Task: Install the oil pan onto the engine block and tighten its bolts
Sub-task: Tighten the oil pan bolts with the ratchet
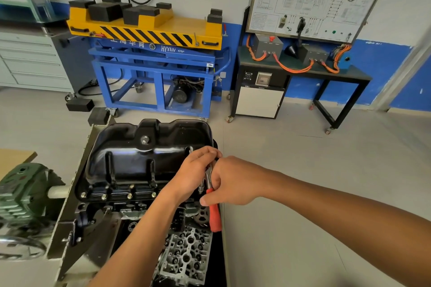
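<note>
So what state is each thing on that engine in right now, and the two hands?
oil pan: seated on the engine block, drain plug fitted.
flange bolts: in place along the near edge; tightness cannot be told.
ratchet: socket down at the pan's right corner, held by both hands.
left hand: curled over the ratchet's head.
right hand: gripping the ratchet's handle.

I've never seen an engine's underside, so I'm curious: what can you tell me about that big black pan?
The oil pan is a glossy black tub of what looks like pressed metal, lying bottom-up on the engine block. Its surface has ribs, steps and a silver drain plug. Several bolts stand along its near flange. At its right end the left hand and right hand hold a red-handled ratchet at the flange.
</note>
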Motion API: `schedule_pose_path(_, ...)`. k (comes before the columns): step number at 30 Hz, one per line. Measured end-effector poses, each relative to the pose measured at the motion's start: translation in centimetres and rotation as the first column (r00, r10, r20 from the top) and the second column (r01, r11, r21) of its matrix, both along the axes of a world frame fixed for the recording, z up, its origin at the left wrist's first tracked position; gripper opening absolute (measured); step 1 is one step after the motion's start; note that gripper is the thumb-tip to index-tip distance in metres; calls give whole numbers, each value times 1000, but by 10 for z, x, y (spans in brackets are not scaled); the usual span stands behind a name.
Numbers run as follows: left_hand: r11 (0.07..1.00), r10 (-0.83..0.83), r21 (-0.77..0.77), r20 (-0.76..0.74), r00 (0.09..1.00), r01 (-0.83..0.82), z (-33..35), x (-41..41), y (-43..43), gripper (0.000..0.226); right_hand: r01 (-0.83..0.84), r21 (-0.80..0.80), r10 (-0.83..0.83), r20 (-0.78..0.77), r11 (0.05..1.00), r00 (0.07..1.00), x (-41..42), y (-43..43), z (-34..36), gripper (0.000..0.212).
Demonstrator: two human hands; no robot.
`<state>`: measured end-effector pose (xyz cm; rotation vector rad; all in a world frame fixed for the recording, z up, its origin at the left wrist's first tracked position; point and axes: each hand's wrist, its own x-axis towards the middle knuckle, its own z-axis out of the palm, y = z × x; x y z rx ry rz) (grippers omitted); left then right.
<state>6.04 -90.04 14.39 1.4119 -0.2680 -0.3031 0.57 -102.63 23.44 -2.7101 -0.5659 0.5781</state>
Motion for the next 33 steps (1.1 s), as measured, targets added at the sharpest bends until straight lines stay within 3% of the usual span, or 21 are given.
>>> schedule_pose_path(6, 999, -40, 35, -7, 999, 40, -2, 1, -5, 30, -17, -138, 3, -102, 990, 995, 8, -14, 11, 45)
schedule_pose_path(13, 998, -48, 51, 10, 999, 47, -7, 0, -4, 29, -37, -320, 9, -88, 947, 996, 27, -26, 23, 33)
schedule_pose_path(19, 997, -44, 67, -6, 999, 44, -7, 2, -4, 27, 39, -497, 58, 177, 867, 982, 38, -26, 22, 14)
schedule_pose_path(24, 995, -82, 61, -15, 997, 83, -7, 0, -2, 32, 107, -505, 180, 485, 856, 856, 41, -19, 15, 37)
schedule_pose_path(27, 993, -113, 14, -25, 993, 114, -6, -2, 0, 32, 80, -492, 221, 523, 867, 823, 45, -19, 8, 18)
schedule_pose_path(29, 988, -151, -8, -18, 988, 151, -5, -3, 4, 29, 26, -456, 250, 534, 889, 808, 48, -22, 2, 22)
schedule_pose_path(33, 981, -192, 9, -10, 981, 192, -4, -3, 5, 43, -56, -410, 301, 564, 910, 769, 54, -33, -4, 20)
